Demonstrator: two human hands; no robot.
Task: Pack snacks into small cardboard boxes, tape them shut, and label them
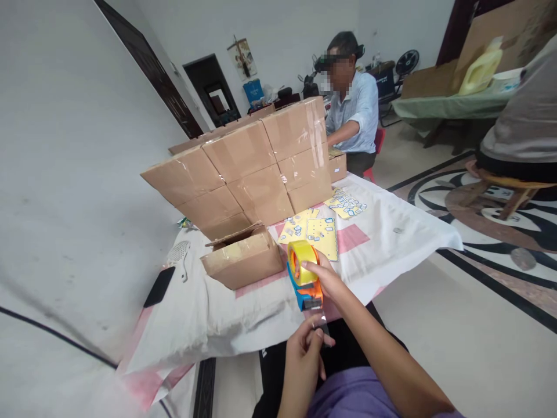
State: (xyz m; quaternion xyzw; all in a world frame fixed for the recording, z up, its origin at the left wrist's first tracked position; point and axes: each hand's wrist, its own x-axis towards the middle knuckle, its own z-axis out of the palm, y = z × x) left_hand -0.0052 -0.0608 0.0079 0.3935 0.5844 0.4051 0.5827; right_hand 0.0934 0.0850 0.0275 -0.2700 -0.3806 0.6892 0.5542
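Observation:
My right hand (325, 274) is closed around a tape dispenser (301, 292) with a blue and orange body and a roll of yellowish tape on it. Below it, my left hand (306, 343) pinches the loose end of a clear tape strip (321, 323) that runs down from the dispenser's cutter. A small cardboard box (248, 264) lies on the table just left of the dispenser, its top flap partly raised. Yellow sheets (322, 232) with small pale, blue-edged pieces on them lie beyond my right hand.
A wall of stacked, taped cardboard boxes (256, 180) stands across the table (235, 322). A black phone-like slab (159, 287) and a white perforated object (179, 252) lie at the left edge. A person (357, 110) sits behind the boxes; another (522, 116) sits on a stool at right.

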